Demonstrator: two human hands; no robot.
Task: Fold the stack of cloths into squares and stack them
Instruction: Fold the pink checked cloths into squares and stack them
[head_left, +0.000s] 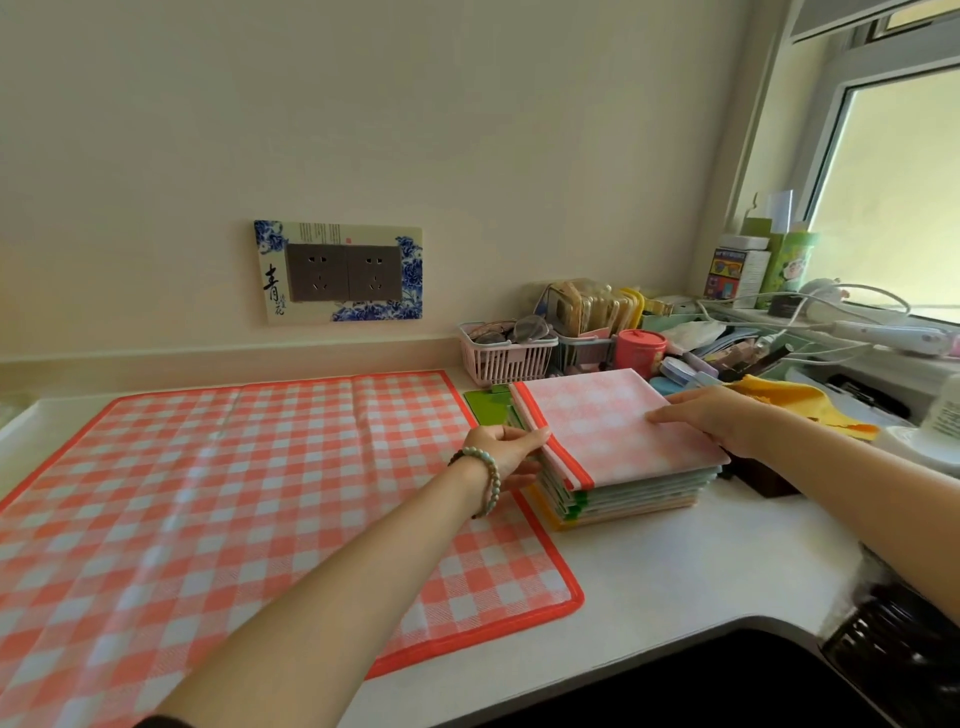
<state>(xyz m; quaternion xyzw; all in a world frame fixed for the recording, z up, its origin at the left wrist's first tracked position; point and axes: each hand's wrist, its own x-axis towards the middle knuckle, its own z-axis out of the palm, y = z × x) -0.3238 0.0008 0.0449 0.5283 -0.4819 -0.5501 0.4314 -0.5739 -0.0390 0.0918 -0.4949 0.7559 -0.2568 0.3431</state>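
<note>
A dark sink (701, 686) curves along the nearest edge of a white counter (675, 571). Both forearms reach forward over it, well apart, towards the far right.

A red-and-white checked cloth (234, 493) with a red binding lies flat and unfolded on the left part of the counter. Fold creases cross it. It runs out of view at the left and bottom, so its long axis cannot be told.

Just beside its right edge, with one near corner overlapping it, sits the stack (639, 493) of folded cloths. The stack is nearly square and turned a little, so its corners point near, far, left and right. The top cloth (613, 431) is pale pink; its red-bound edge faces left and runs from far to near, leaning right as it comes closer.

The left hand (501, 452), a beaded bracelet (491, 483) on its wrist, grips that left edge, thumb on top and fingers curled against the side. How many layers it holds cannot be told. The right hand (722, 421) lies flat on the top cloth's right side, fingers straight.

Behind the stack are a pink basket (504, 364), a pink tin (640, 353) and a crumpled yellow cloth (795, 402). A cream wall (415, 130) carries a blue-patterned socket plate (337, 270). A window (893, 197) stands at the far right.
</note>
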